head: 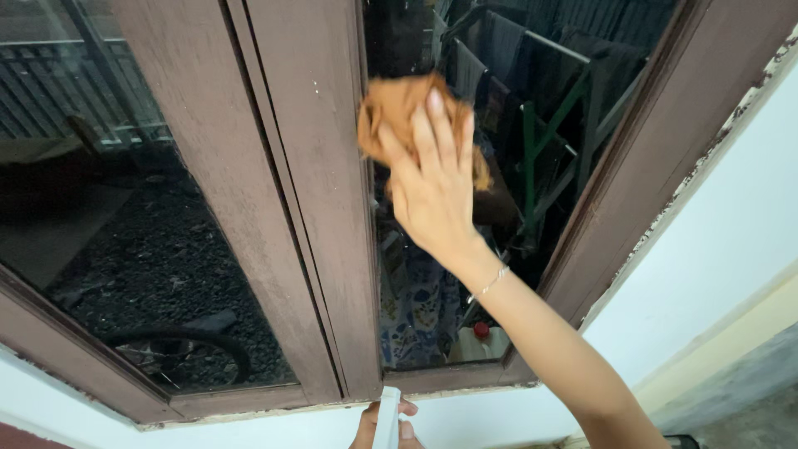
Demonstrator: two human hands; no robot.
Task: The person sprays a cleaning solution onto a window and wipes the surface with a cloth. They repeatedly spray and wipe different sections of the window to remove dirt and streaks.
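From the head camera, I am pressing a crumpled orange-brown cloth (pixel 397 108) flat against the dark window pane (pixel 540 125) with my right hand (pixel 432 187), fingers spread over it. My left hand (pixel 384 426) is gripping a white bottle (pixel 387 416) below the sill. I judge the soft cloth could be slipping on smooth glass or snagging the rough, flaking brown frame (pixel 316 208).

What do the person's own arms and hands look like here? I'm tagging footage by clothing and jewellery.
The right hand and forearm are bare, with no sleeve or glove; a thin silver chain bracelet circles the wrist, and the fingers show plain nails. Only a small part of the left hand shows at the bottom edge, bare as well.
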